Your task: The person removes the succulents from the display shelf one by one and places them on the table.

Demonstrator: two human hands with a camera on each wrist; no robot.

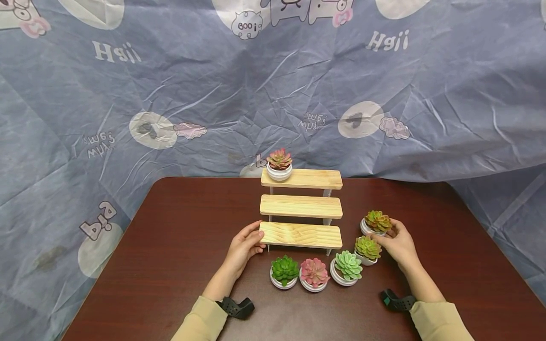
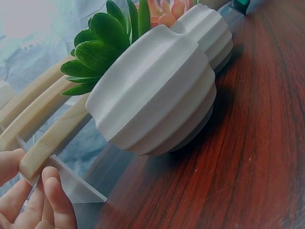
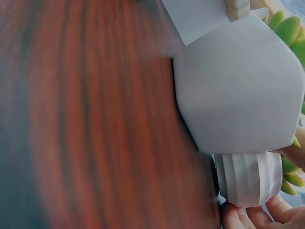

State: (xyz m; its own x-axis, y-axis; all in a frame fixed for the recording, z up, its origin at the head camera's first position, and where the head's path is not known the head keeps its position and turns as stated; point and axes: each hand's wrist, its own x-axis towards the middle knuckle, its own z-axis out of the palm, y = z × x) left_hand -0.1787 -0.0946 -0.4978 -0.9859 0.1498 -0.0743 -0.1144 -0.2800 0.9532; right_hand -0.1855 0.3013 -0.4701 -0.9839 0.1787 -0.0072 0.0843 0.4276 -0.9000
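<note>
A three-tier wooden stand (image 1: pixel 300 235) with clear legs is at the middle of the table. My left hand (image 1: pixel 242 251) pinches the left end of its lowest board, thumb above and fingers beneath. On the right, my right hand (image 1: pixel 401 244) holds the white pot of an olive-green, red-tipped succulent (image 1: pixel 378 221); in the right wrist view, fingers and thumb are around that ribbed pot (image 3: pixel 248 179). Just in front of it stands a yellow-green succulent (image 1: pixel 368 247) in a smooth white pot (image 3: pixel 238 90). A pink-red succulent (image 1: pixel 279 161) sits at the top board's left end.
In front of the stand are a dark green succulent (image 1: pixel 285 270), a pink succulent (image 1: pixel 314 272) and a pale green succulent (image 1: pixel 348 265), all in white pots. The dark red wooden table (image 1: pixel 179 237) ends against a blue-grey printed cloth (image 1: pixel 239 94).
</note>
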